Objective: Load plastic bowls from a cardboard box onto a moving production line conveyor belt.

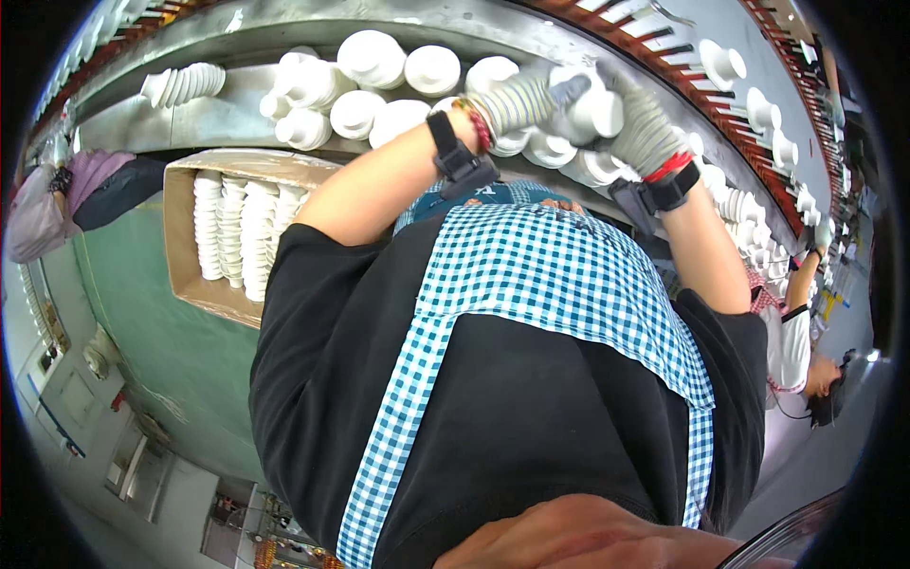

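Observation:
My left hand (pixel 519 102), in a grey striped glove with darker fingertips, is closed on a white cup-shaped piece (pixel 595 112) above the metal bench. From the other side my right hand (pixel 643 121), gloved alike, grips the same piece. Motion blur hides how the fingers lie on it. Loose white cup-shaped pieces (pixel 372 59), each with a wide round part and a narrower end, stand close together on the bench around and below my hands. Farther left, a nested row of thin white pieces (pixel 185 85) lies on its side.
Beyond the bench (pixel 114 128) runs a red-brown rack (pixel 654 43) with dark pegs; some carry white pieces (pixel 722 64). On my left stands a cardboard box (pixel 180 251) with stacked white pieces (pixel 230 232). Co-workers sit at far left (pixel 43 213) and right (pixel 791 346).

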The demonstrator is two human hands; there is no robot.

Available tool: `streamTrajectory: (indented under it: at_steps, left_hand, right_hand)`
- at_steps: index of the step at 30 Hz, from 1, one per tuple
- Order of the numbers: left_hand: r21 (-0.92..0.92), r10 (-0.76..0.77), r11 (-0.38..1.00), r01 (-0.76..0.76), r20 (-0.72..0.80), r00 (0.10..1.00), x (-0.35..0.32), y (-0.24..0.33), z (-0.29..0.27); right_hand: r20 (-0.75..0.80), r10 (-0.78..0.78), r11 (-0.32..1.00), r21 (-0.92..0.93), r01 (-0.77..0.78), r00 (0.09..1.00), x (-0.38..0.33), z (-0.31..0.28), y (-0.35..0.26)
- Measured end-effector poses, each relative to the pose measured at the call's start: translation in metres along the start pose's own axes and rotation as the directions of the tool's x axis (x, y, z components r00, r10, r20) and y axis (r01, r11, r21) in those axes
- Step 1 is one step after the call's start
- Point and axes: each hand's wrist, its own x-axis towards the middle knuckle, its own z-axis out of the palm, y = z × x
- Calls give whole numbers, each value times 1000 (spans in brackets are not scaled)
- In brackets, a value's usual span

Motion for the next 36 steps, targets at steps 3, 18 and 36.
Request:
streamTrajectory:
  at_steps: [3,18,36]
  left_hand:
    - [284,-336,914,290,129,933,-7,-36,28]
    - [423,-147,897,127,14,989,-16,-100,44]
    - [500,-134,862,90,53,990,-38,-66,29]
  right_hand:
    - [183,-309,564,-755,334,933,12,-42,45]
    - [122,304,951,11,-308,945,50,-47,66]
    - [394,-571,-145,-912,385,720,24,-61,93]
